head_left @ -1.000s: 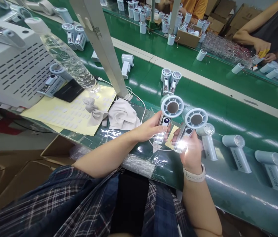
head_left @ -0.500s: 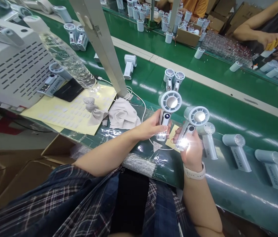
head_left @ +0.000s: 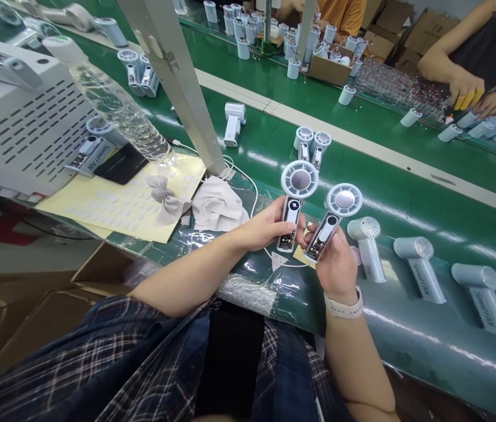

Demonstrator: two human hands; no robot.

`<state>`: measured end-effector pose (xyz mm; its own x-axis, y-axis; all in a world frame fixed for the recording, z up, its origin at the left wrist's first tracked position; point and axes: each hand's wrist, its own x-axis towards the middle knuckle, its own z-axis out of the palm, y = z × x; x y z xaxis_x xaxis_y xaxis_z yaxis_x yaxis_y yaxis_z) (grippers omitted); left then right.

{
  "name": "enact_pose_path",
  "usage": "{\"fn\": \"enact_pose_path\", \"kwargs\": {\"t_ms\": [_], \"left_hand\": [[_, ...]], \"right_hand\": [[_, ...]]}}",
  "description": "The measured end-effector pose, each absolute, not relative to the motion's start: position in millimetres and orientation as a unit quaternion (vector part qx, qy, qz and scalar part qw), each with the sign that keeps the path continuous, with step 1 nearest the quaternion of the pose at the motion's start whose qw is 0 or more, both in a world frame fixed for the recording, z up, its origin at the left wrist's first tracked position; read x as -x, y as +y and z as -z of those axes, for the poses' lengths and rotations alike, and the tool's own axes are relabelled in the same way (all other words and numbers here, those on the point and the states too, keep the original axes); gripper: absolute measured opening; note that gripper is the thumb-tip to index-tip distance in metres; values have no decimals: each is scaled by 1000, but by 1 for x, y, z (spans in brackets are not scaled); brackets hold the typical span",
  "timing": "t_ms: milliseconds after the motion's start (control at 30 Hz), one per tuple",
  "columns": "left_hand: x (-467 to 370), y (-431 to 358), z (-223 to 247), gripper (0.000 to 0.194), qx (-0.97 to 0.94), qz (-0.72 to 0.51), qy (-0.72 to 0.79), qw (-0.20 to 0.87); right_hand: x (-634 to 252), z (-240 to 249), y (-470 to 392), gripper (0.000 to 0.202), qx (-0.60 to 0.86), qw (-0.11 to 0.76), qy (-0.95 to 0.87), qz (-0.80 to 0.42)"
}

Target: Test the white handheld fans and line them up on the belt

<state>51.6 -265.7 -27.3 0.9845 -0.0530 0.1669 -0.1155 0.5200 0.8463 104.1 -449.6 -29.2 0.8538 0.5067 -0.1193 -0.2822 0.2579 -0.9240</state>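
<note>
Two pale blue handheld fans are held side by side over the front edge of the bench. My left hand is closed round the handle of one handheld fan, its thumb across the front and its small round display lit. My right hand grips the other handheld fan, which leans to the right; its round display is dark. Circuit parts show through the lower ends of both handles. Just beyond them, two more fans stand on the green belt. Right of my right hand lies a fan with its back up.
Two further fans lie to the right. At left are a water bottle, a grey cloth, a yellow sticker sheet and a vented metal box. A metal post rises nearby. Co-workers' hands work across the belt.
Both fans have tilted so their fronts face me more squarely, and the glare on the right one is gone. The left fan's display reading differs. The co-worker's hand at far right has moved lower.
</note>
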Motion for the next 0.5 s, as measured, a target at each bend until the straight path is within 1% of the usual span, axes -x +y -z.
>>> {"fn": "enact_pose_path", "kwargs": {"t_ms": [100,267,400,500], "left_hand": [[-53,-266,30,53,-491,-28,-72,868],[-55,-264,32,50,-519,-29,-77,851],[-55,-268,29,63,-515,-51,-19,855],[-56,-272,31,72,-436,4,-46,899]], "right_hand": [[-105,31,-450,30,558,785,-98,-251],[-114,37,-450,26,566,781,-105,-245],[-110,34,-443,25,561,786,-128,-227],[-103,22,-439,30,580,765,-189,-204]]}}
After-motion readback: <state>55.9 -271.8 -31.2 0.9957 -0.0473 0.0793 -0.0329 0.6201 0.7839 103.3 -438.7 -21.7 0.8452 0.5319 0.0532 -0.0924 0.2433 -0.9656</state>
